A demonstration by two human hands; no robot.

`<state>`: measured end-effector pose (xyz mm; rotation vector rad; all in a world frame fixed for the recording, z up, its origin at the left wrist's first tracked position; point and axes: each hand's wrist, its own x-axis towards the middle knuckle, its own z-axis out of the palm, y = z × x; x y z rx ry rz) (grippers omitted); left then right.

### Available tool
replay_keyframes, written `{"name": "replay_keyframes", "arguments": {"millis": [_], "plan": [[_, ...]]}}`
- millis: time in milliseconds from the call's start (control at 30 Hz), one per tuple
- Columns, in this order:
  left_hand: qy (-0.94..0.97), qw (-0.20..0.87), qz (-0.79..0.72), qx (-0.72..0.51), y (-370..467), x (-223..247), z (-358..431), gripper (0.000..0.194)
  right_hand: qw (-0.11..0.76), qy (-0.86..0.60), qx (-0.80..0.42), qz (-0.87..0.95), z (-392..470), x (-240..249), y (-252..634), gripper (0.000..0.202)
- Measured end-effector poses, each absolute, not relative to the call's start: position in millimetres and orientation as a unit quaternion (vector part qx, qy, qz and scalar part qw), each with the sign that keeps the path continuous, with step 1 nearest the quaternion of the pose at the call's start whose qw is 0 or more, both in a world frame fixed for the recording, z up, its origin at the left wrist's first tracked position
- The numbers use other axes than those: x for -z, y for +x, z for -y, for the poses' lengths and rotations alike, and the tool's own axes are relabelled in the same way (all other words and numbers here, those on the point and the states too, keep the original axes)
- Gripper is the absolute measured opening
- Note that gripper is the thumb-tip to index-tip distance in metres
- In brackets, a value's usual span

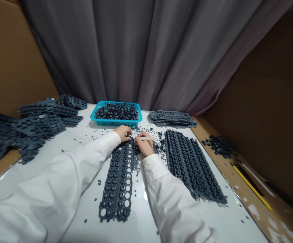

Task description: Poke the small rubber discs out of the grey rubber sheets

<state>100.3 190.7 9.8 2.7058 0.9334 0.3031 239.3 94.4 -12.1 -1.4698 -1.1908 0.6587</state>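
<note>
A dark grey moulded rubber sheet (pixel 117 182) lies lengthwise before me, with rows of round ring-like pieces in it and a line of empty holes along its right side. At its far end, my left hand (pixel 123 133) is closed, its thumb and fingers pinching the sheet's edge. Just to the right, my right hand (pixel 145 144) grips a slim white pen-like tool (pixel 149 138), its fingers close to the sheet's far right corner. The tool's working tip is hidden by the fingers. Small dark round bits (pixel 137 163) are scattered around both hands.
Behind my hands stands a blue basket (pixel 116 123) full of small dark pieces. More sheets (pixel 192 165) are stacked at right, with flatter punched ones (pixel 171 118) behind. Bent sheets (pixel 42 125) pile up at left. A yellow cutter (pixel 252 187) lies at far right.
</note>
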Motion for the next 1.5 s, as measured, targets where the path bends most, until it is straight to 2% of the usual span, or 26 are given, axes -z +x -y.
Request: {"name": "replay_keyframes", "arguments": {"millis": [267, 500, 633, 833, 967, 1133, 1267, 1500], "plan": [[0.950, 0.136, -0.281, -0.014, 109.9, -14.8, -203.9, 0.012, 0.540, -0.612, -0.278, 0.507, -95.4, 14.0, 239.9, 0.006], [0.962, 0.131, -0.237, 0.032, 113.5, -22.3, -205.2, 0.020, 0.534, -0.615, -0.276, 0.510, -95.9, 14.8, 240.7, 0.007], [0.970, 0.107, -0.210, 0.057, 116.6, -25.8, -205.0, 0.022, 0.532, -0.618, -0.275, 0.510, -97.1, 16.4, 241.2, 0.008], [0.979, 0.050, -0.188, 0.067, 119.3, -27.9, -199.5, 0.015, 0.529, -0.620, -0.276, 0.509, -95.1, 16.2, 241.5, 0.006], [0.984, 0.028, -0.171, 0.047, 115.5, -24.0, -190.6, 0.010, 0.526, -0.623, -0.271, 0.511, -92.8, 15.6, 240.7, 0.007], [0.985, 0.030, -0.169, -0.004, 105.6, -12.2, -188.7, 0.018, 0.522, -0.628, -0.262, 0.514, -91.0, 14.0, 239.3, 0.009], [0.982, 0.061, -0.170, -0.058, 94.3, -3.4, -194.6, 0.012, 0.520, -0.631, -0.254, 0.517, -91.1, 13.4, 239.1, 0.009], [0.951, 0.132, -0.226, -0.166, 78.7, 10.0, -198.0, 0.017, 0.522, -0.629, -0.257, 0.515, -92.0, 15.8, 238.3, 0.010]]}}
